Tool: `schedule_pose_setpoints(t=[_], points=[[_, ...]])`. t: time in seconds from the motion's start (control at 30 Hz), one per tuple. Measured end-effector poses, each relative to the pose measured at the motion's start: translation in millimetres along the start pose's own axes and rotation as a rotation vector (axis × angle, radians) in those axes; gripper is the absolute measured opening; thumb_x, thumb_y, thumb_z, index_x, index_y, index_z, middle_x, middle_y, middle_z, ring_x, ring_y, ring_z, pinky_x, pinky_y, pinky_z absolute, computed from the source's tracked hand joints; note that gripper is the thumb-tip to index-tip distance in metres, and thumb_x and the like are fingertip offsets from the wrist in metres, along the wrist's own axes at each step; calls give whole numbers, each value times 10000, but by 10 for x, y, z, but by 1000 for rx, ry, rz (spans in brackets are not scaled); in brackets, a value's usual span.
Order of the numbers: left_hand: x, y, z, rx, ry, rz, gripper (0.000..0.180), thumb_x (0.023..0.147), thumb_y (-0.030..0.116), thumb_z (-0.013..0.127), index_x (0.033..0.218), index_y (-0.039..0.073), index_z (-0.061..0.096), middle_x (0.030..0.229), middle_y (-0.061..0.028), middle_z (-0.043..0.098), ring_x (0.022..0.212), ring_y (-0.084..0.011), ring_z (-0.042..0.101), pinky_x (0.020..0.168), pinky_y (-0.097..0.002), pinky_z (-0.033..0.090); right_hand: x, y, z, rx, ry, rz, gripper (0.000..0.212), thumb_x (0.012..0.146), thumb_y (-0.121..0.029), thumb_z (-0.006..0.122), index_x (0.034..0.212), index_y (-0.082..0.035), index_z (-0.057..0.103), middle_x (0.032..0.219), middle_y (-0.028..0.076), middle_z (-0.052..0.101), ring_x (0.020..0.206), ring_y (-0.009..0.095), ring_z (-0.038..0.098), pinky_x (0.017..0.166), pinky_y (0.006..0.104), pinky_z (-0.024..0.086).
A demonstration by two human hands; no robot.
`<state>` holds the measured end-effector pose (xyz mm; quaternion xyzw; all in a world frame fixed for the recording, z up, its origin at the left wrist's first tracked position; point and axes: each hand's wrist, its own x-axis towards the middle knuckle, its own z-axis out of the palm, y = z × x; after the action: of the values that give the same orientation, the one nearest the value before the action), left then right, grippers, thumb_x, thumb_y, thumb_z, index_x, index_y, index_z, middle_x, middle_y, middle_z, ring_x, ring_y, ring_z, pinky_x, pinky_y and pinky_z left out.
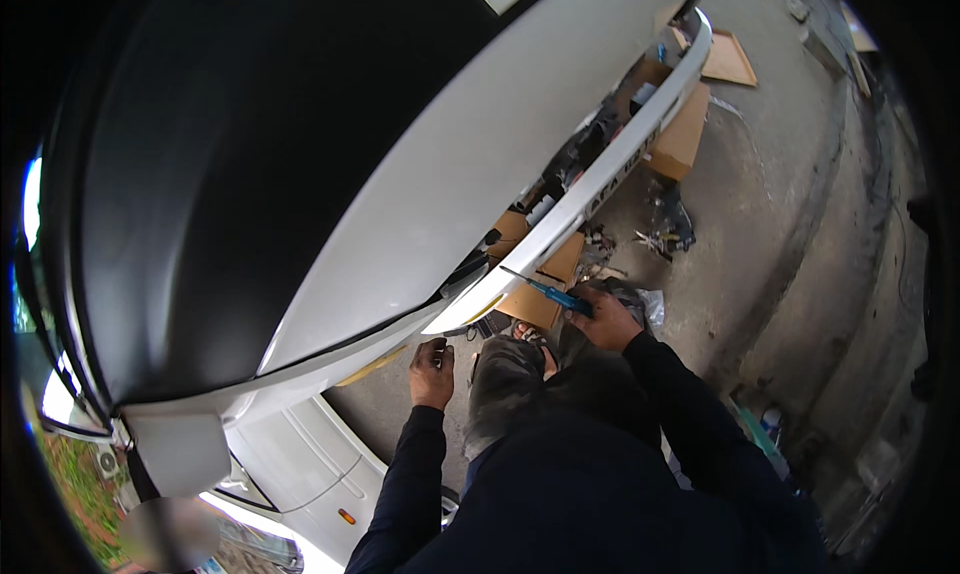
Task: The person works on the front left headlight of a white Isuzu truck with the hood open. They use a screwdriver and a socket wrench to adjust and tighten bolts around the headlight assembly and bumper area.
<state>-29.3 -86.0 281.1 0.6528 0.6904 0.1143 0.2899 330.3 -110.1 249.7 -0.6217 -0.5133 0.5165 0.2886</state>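
Observation:
My right hand (606, 319) is closed around the blue handle of a screwdriver (553, 295). Its thin shaft points up and left, the tip close to a long white curved panel (590, 189) on the front of a white vehicle (430, 164). I cannot tell whether the tip touches it. My left hand (432, 376) is just below the panel's near end, fingers curled and their tips dark. Anything between those fingers is too small to make out. A yellowish strip (482, 314) runs along the panel's near end.
Cardboard boxes (682, 134) stand behind and under the panel. Pliers and other tools (655, 242) lie on the concrete floor to the right. A wooden tray (730, 59) is farther off. Another white vehicle (300, 454) stands at lower left, and steps or ledges (800, 274) run along the right.

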Motion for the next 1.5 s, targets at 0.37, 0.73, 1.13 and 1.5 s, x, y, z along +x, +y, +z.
schedule_pose_setpoints(t=[0.37,0.73,1.13,1.5], points=[[314,98,144,197,519,332,145,917,33,685,1058,5,700,926,-119,768,894,-271,752,847,-350,569,433,1132,419,498,-170,-5,498,954,-248,724,1345,24,580,1167,94,654,1059,163,600,937,334,500],[489,-260,475,-60,759,640,218,982,100,644,1153,-30,609,959,-115,697,804,-164,682,717,-275,577,912,2027,855,569,-60,-191,416,939,-195,729,1258,49,621,1151,122,661,1035,168,612,912,325,501],[437,-497,703,-596,967,645,197,938,133,752,1053,6,654,892,-20,655,746,-78,552,646,-208,454,480,2100,1231,711,389,-442,303,956,-121,701,1205,40,635,966,14,609,839,74,529,741,234,471],[799,-1706,1748,-1919,-168,-74,936,866,578,731,1506,89,255,1575,-227,270,1434,-403,322,1224,-574,205,241,1536,1370,-24,823,-774,325,956,-228,687,1174,8,639,922,189,671,830,320,654,757,385,517]])
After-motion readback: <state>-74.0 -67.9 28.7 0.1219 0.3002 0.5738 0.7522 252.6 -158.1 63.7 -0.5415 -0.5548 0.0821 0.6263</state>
